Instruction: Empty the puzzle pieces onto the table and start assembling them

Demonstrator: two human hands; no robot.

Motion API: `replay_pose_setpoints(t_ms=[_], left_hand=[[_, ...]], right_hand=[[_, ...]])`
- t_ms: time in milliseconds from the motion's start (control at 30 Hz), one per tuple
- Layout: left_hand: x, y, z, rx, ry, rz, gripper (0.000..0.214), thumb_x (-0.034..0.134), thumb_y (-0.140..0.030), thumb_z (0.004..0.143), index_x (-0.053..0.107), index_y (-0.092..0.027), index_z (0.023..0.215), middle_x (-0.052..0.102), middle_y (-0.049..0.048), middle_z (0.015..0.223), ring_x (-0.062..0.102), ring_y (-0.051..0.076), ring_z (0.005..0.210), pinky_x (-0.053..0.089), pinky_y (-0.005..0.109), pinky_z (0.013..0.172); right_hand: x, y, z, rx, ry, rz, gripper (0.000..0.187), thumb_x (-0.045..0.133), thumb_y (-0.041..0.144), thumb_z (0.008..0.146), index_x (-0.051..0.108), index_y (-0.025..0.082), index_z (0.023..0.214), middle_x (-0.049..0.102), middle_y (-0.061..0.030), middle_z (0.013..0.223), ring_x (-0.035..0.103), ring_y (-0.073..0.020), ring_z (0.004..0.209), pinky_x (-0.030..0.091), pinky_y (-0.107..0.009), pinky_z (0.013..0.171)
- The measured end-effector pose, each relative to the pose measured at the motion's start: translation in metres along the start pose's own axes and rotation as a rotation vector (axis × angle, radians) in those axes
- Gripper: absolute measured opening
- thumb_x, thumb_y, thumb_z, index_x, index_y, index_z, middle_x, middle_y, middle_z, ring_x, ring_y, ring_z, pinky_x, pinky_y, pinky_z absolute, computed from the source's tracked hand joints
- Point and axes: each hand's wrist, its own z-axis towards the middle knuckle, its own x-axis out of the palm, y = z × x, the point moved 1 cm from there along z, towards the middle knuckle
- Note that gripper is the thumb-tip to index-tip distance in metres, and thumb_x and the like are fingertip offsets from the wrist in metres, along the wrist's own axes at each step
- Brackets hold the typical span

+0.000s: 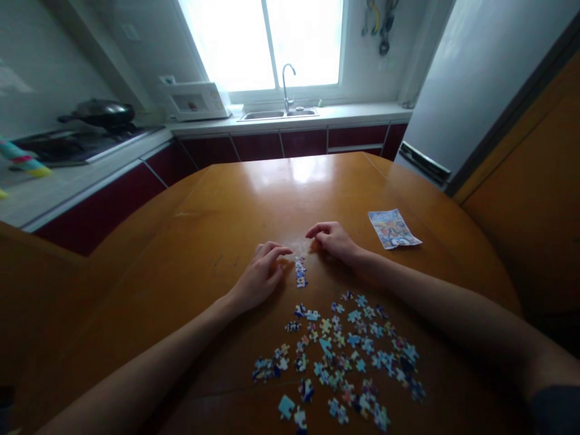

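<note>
The left hand [258, 273] and right hand [336, 243] were apart, fingers curled, either side of the far end of a puzzle strip [301, 275] on the surface [244, 208]; whether either pinched a piece, I couldn't tell. Joining seemed the current step; another join would call for matched edges. Loose pieces [325, 327] lay closer in, a printed sheet [393, 229] farther right.

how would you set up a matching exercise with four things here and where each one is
Things
1. narrow joined strip of small printed puzzle pieces
2. scattered, mostly blue-green loose puzzle pieces
3. colourful rectangular paper sheet
4. round black lidded pan

Places
A. on the black stove top
B. just right of the left hand
C. beyond the right forearm
D. nearest the camera

Pairs: 1-B; 2-D; 3-C; 4-A
</note>
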Motion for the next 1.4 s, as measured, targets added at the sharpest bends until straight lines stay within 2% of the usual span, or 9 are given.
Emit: replay_pose_setpoints(t_ms=[100,200,300,400,533,667,900,1133,1400], left_hand=[[0.0,0.001,0.0,0.004,0.006,0.011,0.031,0.049,-0.012,0.091,0.058,-0.022,0.119,0.056,0.0072,0.114,0.048,0.024,0.109,0.043,0.044,0.098],[0.0,0.0,0.0,0.005,0.011,0.02,0.031,0.049,-0.012,0.09,0.058,-0.022,0.119,0.057,0.0069,0.114,0.048,0.024,0.109,0.044,0.043,0.097],[0.001,0.0,0.0,0.011,0.003,0.027,0.031,0.05,-0.013,0.09,0.059,-0.022,0.118,0.057,0.0066,0.114,0.049,0.024,0.109,0.044,0.042,0.098],[0.001,0.001,0.0,0.017,0.0,0.028,0.031,0.051,-0.012,0.09,0.059,-0.022,0.118,0.057,0.0062,0.113,0.049,0.024,0.109,0.044,0.041,0.098],[0.001,0.0,0.001,0.02,0.01,0.024,0.032,0.05,-0.011,0.089,0.059,-0.021,0.118,0.057,0.0067,0.114,0.049,0.024,0.11,0.043,0.042,0.099],[0.002,0.0,0.001,0.027,0.008,0.02,0.03,0.05,-0.012,0.09,0.06,-0.02,0.117,0.058,0.0075,0.114,0.048,0.024,0.11,0.043,0.043,0.099],[0.003,0.001,0.0,0.021,0.004,0.025,0.031,0.05,-0.012,0.089,0.06,-0.021,0.117,0.058,0.0073,0.113,0.049,0.024,0.109,0.044,0.043,0.098],[0.002,0.001,0.0,0.02,-0.002,0.01,0.031,0.05,-0.012,0.09,0.061,-0.021,0.117,0.058,0.0073,0.114,0.049,0.024,0.11,0.044,0.043,0.099],[0.001,-0.002,0.0,0.009,0.014,-0.004,0.033,0.049,-0.009,0.087,0.06,-0.021,0.116,0.058,0.0075,0.113,0.049,0.024,0.109,0.044,0.044,0.099]], right_hand=[[-0.007,0.018,-0.002,-0.033,0.036,0.018,0.033,0.047,0.004,0.069,0.072,0.012,0.089,0.07,-0.0061,0.083,0.055,-0.0095,0.059,0.047,-0.022,0.055],[-0.014,0.043,-0.01,-0.11,0.134,-0.03,0.026,0.051,0.006,0.076,0.072,0.013,0.09,0.071,-0.0068,0.086,0.056,-0.0102,0.063,0.049,-0.022,0.058],[-0.021,0.064,-0.03,-0.2,0.175,-0.107,0.021,0.053,0.008,0.081,0.072,0.014,0.089,0.071,-0.0061,0.085,0.057,-0.0109,0.066,0.047,-0.023,0.058],[-0.028,0.072,-0.059,-0.268,0.171,-0.234,0.018,0.056,0.011,0.084,0.073,0.015,0.09,0.071,-0.0041,0.081,0.057,-0.0111,0.067,0.046,-0.024,0.06],[-0.039,0.064,-0.1,-0.277,0.183,-0.338,0.017,0.057,0.011,0.084,0.072,0.017,0.091,0.068,-0.0027,0.083,0.058,-0.0112,0.068,0.045,-0.025,0.059],[-0.051,0.049,-0.119,-0.278,0.183,-0.438,0.018,0.059,0.012,0.084,0.072,0.019,0.095,0.066,-0.0034,0.087,0.057,-0.0117,0.069,0.045,-0.026,0.062],[-0.055,0.038,-0.107,-0.29,0.097,-0.51,0.016,0.06,0.013,0.083,0.072,0.019,0.092,0.065,-0.0043,0.087,0.057,-0.013,0.07,0.045,-0.028,0.064],[-0.04,0.017,-0.104,-0.26,0.111,-0.522,0.016,0.059,0.014,0.086,0.072,0.019,0.094,0.066,-0.0059,0.09,0.057,-0.0136,0.07,0.046,-0.029,0.065],[-0.043,0.01,-0.106,-0.244,0.086,-0.516,0.016,0.06,0.012,0.086,0.072,0.018,0.095,0.067,-0.0073,0.091,0.057,-0.0146,0.071,0.047,-0.03,0.066]])
